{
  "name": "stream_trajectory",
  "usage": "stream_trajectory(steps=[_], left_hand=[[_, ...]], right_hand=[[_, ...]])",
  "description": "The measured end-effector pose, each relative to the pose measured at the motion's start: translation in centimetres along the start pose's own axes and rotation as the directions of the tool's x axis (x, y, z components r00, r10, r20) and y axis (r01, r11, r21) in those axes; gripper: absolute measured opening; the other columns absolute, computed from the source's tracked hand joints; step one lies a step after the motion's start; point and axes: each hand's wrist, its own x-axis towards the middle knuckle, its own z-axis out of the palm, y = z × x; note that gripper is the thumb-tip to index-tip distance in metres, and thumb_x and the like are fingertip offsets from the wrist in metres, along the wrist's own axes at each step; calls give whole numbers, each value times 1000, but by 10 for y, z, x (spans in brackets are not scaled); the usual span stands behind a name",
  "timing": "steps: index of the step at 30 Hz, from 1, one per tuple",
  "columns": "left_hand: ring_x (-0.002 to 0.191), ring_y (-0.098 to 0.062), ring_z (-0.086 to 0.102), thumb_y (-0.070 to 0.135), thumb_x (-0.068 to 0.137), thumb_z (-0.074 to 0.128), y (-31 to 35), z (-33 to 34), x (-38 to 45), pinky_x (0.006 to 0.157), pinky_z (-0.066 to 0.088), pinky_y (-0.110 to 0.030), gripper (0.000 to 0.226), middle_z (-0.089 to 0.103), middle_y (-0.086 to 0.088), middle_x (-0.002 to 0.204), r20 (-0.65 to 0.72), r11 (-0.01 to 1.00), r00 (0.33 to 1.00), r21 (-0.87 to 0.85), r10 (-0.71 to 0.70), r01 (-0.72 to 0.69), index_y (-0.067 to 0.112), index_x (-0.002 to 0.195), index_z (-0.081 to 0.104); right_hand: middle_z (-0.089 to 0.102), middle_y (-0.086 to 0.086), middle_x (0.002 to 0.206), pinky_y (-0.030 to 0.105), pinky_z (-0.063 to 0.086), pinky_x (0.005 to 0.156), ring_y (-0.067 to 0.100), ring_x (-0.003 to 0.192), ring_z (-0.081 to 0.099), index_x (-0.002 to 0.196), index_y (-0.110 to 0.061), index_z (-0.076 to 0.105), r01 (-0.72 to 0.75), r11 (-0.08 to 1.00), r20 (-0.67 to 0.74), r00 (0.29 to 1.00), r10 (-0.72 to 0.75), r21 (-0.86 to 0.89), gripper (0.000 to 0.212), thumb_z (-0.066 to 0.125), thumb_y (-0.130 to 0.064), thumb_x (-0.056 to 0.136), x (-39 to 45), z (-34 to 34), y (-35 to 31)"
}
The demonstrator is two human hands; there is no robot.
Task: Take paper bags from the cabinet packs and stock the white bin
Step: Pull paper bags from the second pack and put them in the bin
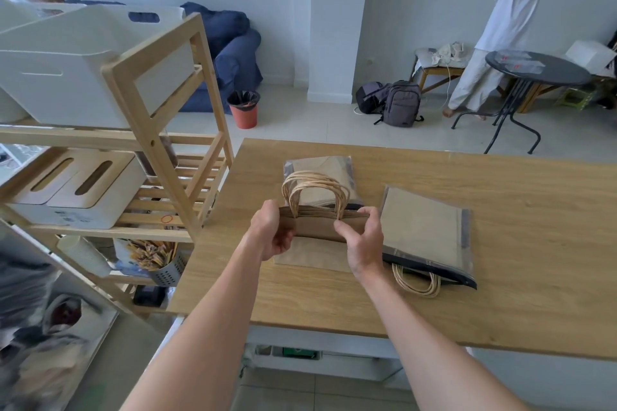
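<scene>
Far left of the grip, and higher, a white plastic bin [66,70] with a slotted handle sits tilted on the top shelf of a light wooden slatted rack [160,143]. The left hand [272,230] curls round the left end of a flat stack of brown paper bags with twisted paper handles [320,223], thumb over the upper edge. The stack is held over the light wooden tabletop [334,304], its handle loops [315,192] standing up. Directly beyond the grip, a clear plastic pack of folded brown bags [319,170] lies flat on the tabletop. The right hand [365,240] pinches the right end of the same stack, with the thumb in front; the fingers behind are hidden. Just right of the grip, a second clear plastic pack of brown bags [427,230] lies flat, its own cord handles [415,282] spilling from the near open end.
</scene>
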Motion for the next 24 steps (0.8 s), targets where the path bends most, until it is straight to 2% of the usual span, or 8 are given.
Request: stream_trajectory(steps=[2, 4, 6, 8, 11, 16, 20, 24], left_hand=[[47, -20, 47, 26, 81, 30, -3, 1, 2, 43, 39, -23, 43, 60, -15, 68, -51, 999, 998, -2, 38, -38, 1, 97, 61], [47, -19, 42, 23, 81, 27, -3, 2, 0, 42, 35, -23, 39, 58, -14, 65, -104, 998, 993, 24, 61, -59, 2, 85, 60], [46, -19, 39, 23, 79, 27, -2, 4, -2, 42, 33, -23, 38, 56, -13, 65, -158, 996, 984, 51, 81, -73, 3, 78, 59], [45, -19, 37, 24, 75, 28, -2, 6, -2, 41, 32, -22, 39, 56, -13, 65, -216, 995, 972, 67, 91, -79, 3, 76, 61], [46, -20, 38, 23, 73, 30, -3, 9, -2, 42, 32, -22, 37, 58, -13, 65, -258, 991, 959, 94, 120, -98, 3, 73, 61], [50, -21, 41, 22, 76, 32, -13, 9, -8, 43, 33, -22, 35, 58, -13, 66, -300, 979, 938, 158, 175, -132, 3, 73, 61], [39, -16, 27, 23, 70, 36, 3, 18, -27, 43, 24, -17, 15, 46, -7, 55, -204, 967, 973, 246, 110, -58, 13, 66, 47], [35, -13, 24, 23, 72, 39, 59, 34, -53, 44, 22, -15, 8, 42, -4, 52, -178, 948, 969, 297, 173, -114, 17, 67, 42]], right_hand=[[58, 7, 101, 40, 41, 86, 22, 96, 51, 93, -24, 47, 17, 995, 18, 1000, -15, -99, 42, 59, -56, 69, 3, -2, -2], [51, 8, 105, 44, 37, 94, 26, 104, 47, 98, -23, 48, 27, 925, -1, 1000, -30, -380, 57, 33, -75, 78, 5, -7, -2], [52, 15, 109, 46, 38, 99, 33, 111, 50, 107, -19, 55, -87, 850, -53, 996, 70, -520, 79, 10, -79, 85, 6, -10, -11], [55, 15, 123, 47, 46, 94, 35, 114, 54, 132, -15, 54, -400, 871, -37, 913, 407, -285, 86, 13, -78, 89, 12, -8, -24], [48, 9, 98, 30, 44, 51, 25, 75, 50, 132, -15, 49, -716, 695, 114, 697, 708, 66, 64, 38, -64, 92, 27, -12, -40], [51, 11, 92, 27, 47, 52, 25, 70, 52, 117, -13, 53, -700, 681, 158, 663, 732, -217, 51, 50, -47, 80, 28, -17, -37], [40, 6, 59, 19, 37, 40, 18, 46, 41, 95, -10, 51, -682, 719, 210, 690, 693, -133, 21, 44, -28, 89, 35, -29, -53], [41, 5, 54, 16, 34, 35, 16, 41, 34, 87, -10, 48, -594, 801, 230, 772, 592, -66, 16, 41, -25, 89, 58, -38, -100]])
